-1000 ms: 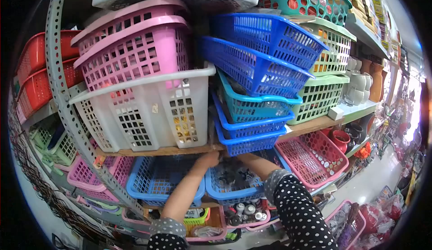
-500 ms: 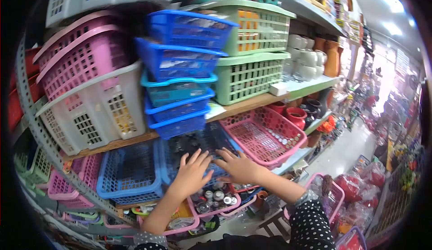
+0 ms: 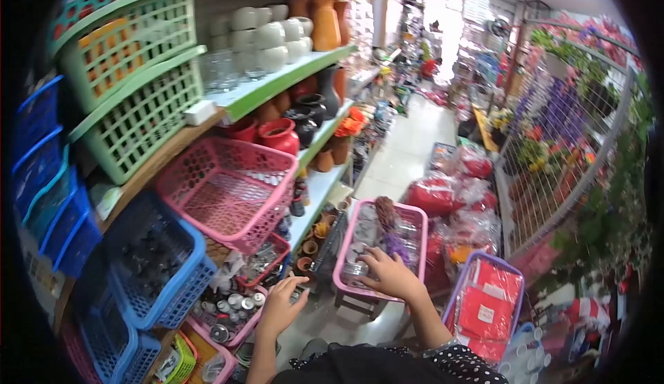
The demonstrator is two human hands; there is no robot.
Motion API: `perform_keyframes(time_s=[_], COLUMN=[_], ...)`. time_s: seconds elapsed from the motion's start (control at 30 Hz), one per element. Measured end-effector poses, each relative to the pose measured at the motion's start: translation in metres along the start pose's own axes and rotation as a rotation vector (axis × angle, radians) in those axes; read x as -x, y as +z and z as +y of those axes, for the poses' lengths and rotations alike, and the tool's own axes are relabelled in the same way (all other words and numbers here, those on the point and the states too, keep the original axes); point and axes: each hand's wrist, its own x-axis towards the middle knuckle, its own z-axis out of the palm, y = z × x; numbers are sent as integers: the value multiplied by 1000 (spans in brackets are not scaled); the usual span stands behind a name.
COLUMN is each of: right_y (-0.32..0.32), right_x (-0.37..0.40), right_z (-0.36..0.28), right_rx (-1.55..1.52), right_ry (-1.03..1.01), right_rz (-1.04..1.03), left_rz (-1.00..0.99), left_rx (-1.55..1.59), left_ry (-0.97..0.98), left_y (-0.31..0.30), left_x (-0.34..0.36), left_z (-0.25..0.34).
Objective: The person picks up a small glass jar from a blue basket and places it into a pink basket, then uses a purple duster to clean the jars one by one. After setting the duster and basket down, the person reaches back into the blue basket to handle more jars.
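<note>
Crowding the pale aisle floor (image 3: 404,152), stocked shelves (image 3: 277,86), pink basket (image 3: 408,208).

Both hands have dropped away from the blue basket (image 3: 187,294). The right hand (image 3: 391,277) now lies spread on a pink crate (image 3: 348,245) well right of the basket, and the left hand (image 3: 280,308) hangs just below-right of it.

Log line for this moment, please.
left hand: open, near tray | right hand: open, in basket
</note>
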Motion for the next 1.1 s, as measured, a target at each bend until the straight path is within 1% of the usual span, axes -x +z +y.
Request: perform_keyframes(time_s=[0.03, 0.07, 0.1, 0.17, 0.23, 0.3, 0.33, 0.37, 0.43, 0.47, 0.5, 0.57, 0.6, 0.67, 0.7, 0.77, 0.83, 0.87, 0.9, 0.93, 0.97, 1.0, 1.03, 1.1], right_y=[2, 1, 4, 7, 28, 49, 68, 88, 124, 135, 142, 164, 162, 155, 148, 129, 120, 116, 113, 99, 99, 97, 94, 92], right_x=[13, 23, 32, 43, 48, 45, 42, 39, 32, 27, 23, 19, 15, 9, 8, 10, 20, 27, 34, 41, 51, 61, 71, 91], right_z=[15, 27, 40, 59, 83, 99, 111, 120, 135, 139, 143, 155, 158, 169, 171, 172, 178, 181, 183, 178, 182, 182, 182, 180], right_rx=[-18, -71, -73, -103, -114, -151, -124, -172, -142, -147, -149, -195, -196, -227, -225, -359, -356, -426, -495, -590, -663, -679, -694, -713], right_ry=[97, 208, 242, 395, 438, 539, 580, 609, 702, 726, 748, 745, 757, 848, 859, 933, 946, 932, 917, 975, 994, 1006, 1017, 1025], right_rz=[-3, -39, -16, -73, -13, 29, 71, 172, 221, 226, 178, 280, 280, 193, 195, 311, 347, 407, 467, 452, 490, 508, 529, 559], left_rz=[-60, -92, -115, -151, -169, -193, -222, -234, -329, -370, -382, -379, -403, -417, -420, -463, -435, -491, -502, -591, -678, -760, -763, -749], left_rx=[18, 0, 8, 26, 38, 72, 76, 81, 161, 170, 174, 124, 119, 119, 117, 161, -78, -164, -160, -296, -434, -441, -437, -539], left_ry=[-17, 5, 14, 17, 67, 85, 74, 80, 33, 3, 5, 86, 93, 110, 124, 104, 81, 41, 47, 6, -33, -82, -70, -38], left_y=[13, 24, 35, 55, 77, 95, 100, 107, 120, 125, 131, 142, 145, 153, 158, 170, 186, 199, 206, 211, 217, 224, 229, 237], left_x=[-5, -11, -17, -29, -42, -56, -64, -71, -87, -95, -103, -118, -127, -144, -151, -166, -173, -177, -178, -181, -184, -187, -187, -187], left_z=[2, 6, 9, 11, 4, 0, 4, 4, 1, 1, -2, -9, -11, -20, -26, -44, -65, -83, -93, -99, -105, -112, -115, -120])
